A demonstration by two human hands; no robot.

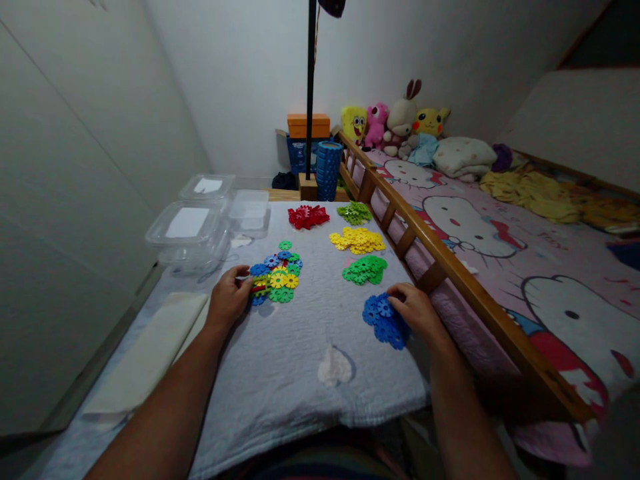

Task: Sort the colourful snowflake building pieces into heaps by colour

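Observation:
A grey cloth [310, 353] covers the surface in front of me. On it lie sorted heaps of plastic snowflake discs: red [307, 216], light green [354, 213], yellow [357, 240], green [365, 269] and blue [383, 320]. A mixed heap [277, 273] of blue, yellow and green discs lies left of centre. My left hand [229, 299] rests at the mixed heap's left edge, fingers curled onto a few discs. My right hand [415, 308] sits on the blue heap, its fingers pinched on a blue disc.
Clear plastic tubs with lids [193, 233] stand at the back left. A wooden bed rail [450, 267] runs along the right, with a patterned bed and plush toys [395, 123] behind. A black pole [311, 87] and blue roller [329, 170] stand at the far end.

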